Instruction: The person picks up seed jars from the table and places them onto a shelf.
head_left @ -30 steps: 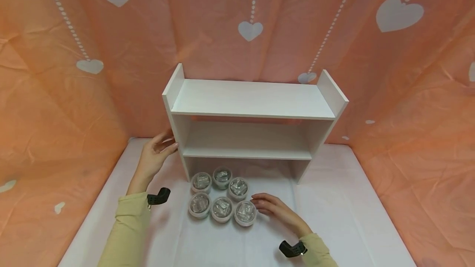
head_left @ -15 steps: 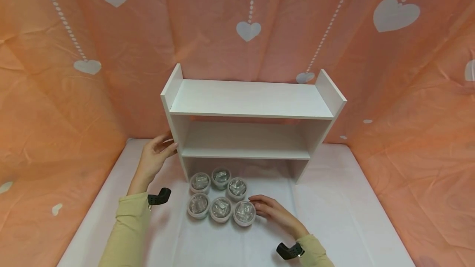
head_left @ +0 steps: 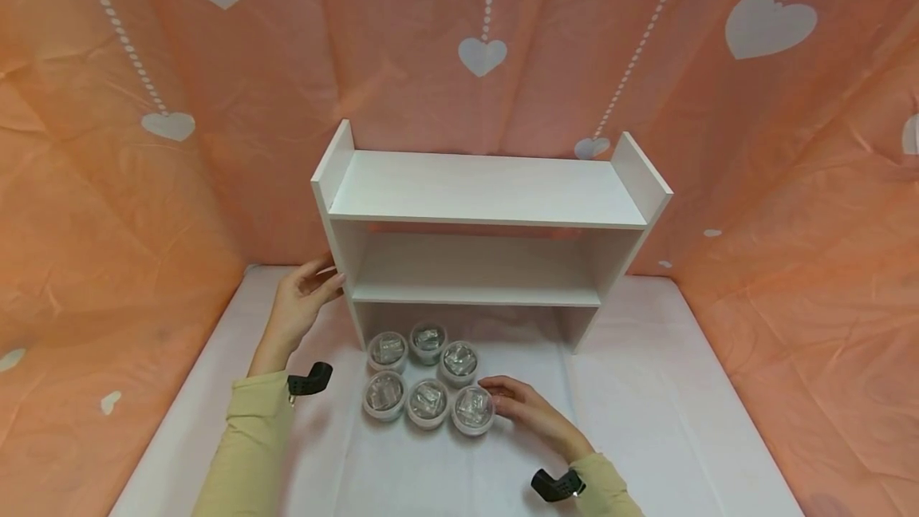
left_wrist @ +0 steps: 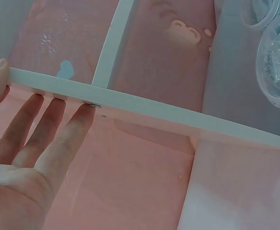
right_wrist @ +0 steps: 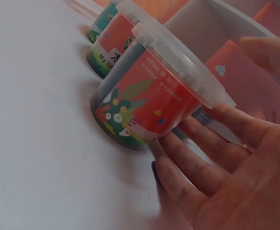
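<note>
A white shelf unit (head_left: 477, 266) stands at the back of the table. My left hand (head_left: 297, 305) is at its left side panel (left_wrist: 144, 106), fingers fairly straight against the outer face, thumb tip by the front edge. Several round plastic tubs with clear lids stand in two rows before and partly under the lowest shelf. My right hand (head_left: 533, 415) is at the front right tub (head_left: 473, 410). In the right wrist view that tub (right_wrist: 135, 98) has a red, flower-printed label; fingertips (right_wrist: 166, 167) touch or nearly touch its side, and the thumb (right_wrist: 269, 52) is held away.
The other tubs include a front middle one (head_left: 428, 403), a front left one (head_left: 384, 395) and a back right one (head_left: 459, 362). A white cloth (head_left: 646, 421) covers the table. Orange curtains (head_left: 459, 94) with white hearts hang close behind and at both sides.
My right hand has moved slightly left, closer to the front right tub. My left hand stays at the side panel, and the tubs keep their places.
</note>
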Available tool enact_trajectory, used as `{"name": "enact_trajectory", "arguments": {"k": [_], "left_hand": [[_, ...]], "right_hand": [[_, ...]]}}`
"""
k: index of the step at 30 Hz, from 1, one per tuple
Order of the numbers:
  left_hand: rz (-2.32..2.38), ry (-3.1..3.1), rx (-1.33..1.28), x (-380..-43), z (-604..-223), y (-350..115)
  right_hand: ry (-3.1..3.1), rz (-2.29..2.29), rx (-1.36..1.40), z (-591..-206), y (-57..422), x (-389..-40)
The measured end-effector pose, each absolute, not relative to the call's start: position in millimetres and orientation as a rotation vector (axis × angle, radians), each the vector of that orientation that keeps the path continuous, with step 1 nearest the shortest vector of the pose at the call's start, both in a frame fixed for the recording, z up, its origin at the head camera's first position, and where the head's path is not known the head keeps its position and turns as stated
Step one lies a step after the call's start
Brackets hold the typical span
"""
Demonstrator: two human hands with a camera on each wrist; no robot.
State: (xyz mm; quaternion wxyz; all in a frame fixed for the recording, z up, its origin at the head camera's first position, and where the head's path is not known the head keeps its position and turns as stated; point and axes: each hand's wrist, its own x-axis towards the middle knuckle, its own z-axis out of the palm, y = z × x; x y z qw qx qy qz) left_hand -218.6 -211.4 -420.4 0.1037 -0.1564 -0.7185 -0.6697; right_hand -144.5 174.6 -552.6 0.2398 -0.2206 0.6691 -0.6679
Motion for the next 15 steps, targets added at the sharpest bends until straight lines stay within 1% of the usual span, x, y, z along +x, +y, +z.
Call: {"name": "enact_trajectory", "arguments": {"k": [7, 15], "left_hand": [[-1.977, -2.122, -0.444, -219.5, -421.3, -212.6], [-1.966, -2.133, -0.444, -219.4, -421.3, -211.8]], "right_hand": [[1.927, -1.753, -0.624, -550.2, 169.5, -145.1], [1.887, -1.717, -0.541, -548.5, 166.5, -143.7]]}}
